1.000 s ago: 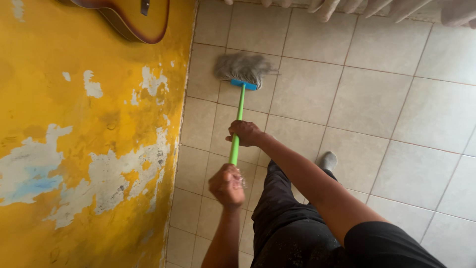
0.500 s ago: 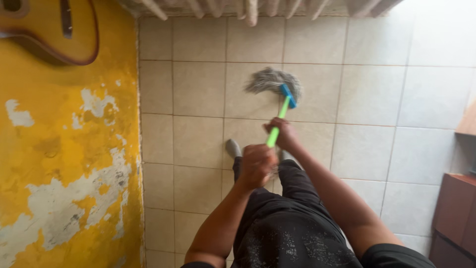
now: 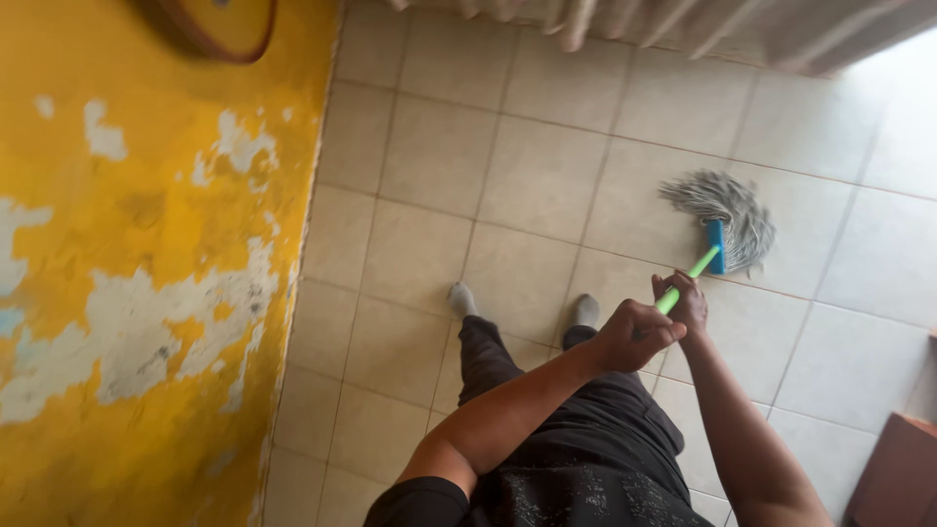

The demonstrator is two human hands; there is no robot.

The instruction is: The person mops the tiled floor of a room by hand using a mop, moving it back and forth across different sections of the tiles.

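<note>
I hold a mop with a green handle point(image 3: 689, 274) in both hands. My left hand point(image 3: 636, 335) grips the top end of the handle. Just below it, my right hand point(image 3: 684, 302) wraps the handle lower down. The blue clamp point(image 3: 717, 246) joins the handle to the grey string mop head point(image 3: 724, 213), which lies spread on the beige tiled floor point(image 3: 508, 185) at the right. My feet in grey socks point(image 3: 462, 299) stand on the tiles under my black trousers point(image 3: 576, 410).
A yellow wall point(image 3: 146, 293) with peeling paint runs down the left side. A guitar body point(image 3: 210, 24) shows at the top left against the wall. A pale curtain hem point(image 3: 625, 20) hangs along the top. A reddish-brown box point(image 3: 893, 478) stands at the bottom right.
The mop head has swept to the right across the tiles, from near the yellow wall to the right side. Both hands followed it, and my view turned back leftward, hiding most of the guitar.
</note>
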